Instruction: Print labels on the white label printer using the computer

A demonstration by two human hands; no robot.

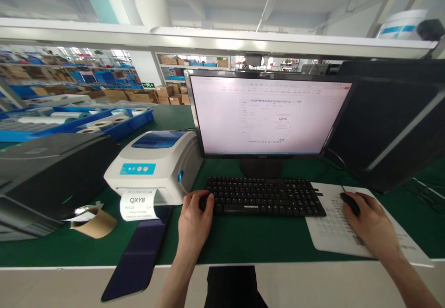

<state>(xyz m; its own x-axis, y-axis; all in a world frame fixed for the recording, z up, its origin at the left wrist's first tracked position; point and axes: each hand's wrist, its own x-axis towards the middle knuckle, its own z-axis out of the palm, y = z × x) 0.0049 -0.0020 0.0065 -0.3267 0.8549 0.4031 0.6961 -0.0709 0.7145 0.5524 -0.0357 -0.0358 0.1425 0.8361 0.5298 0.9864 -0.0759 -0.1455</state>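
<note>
My left hand (pixel 195 222) rests at the left end of the black keyboard (pixel 264 197), its fingers bent over the corner keys and the thumb apart from them. My right hand (pixel 373 224) is wrapped over a black computer mouse (pixel 350 204), which sits on a pale printed mouse pad (pixel 333 231). Behind the keyboard stands a monitor (pixel 267 113), lit with a mostly white page and a small window reading QXY8. Left of my left hand is a white label printer (pixel 156 164); a printed label (pixel 138 204) marked QXY8 hangs from its front slot.
A dark flat phone-like slab (pixel 139 257) juts over the table's front edge. Left of it lie a brown cardboard roll core (pixel 95 223) and a black printer-like machine (pixel 52 173). Blue trays (pixel 135 122) hold label rolls. A shelf (pixel 222 39) spans above; a black panel (pixel 389 127) stands right.
</note>
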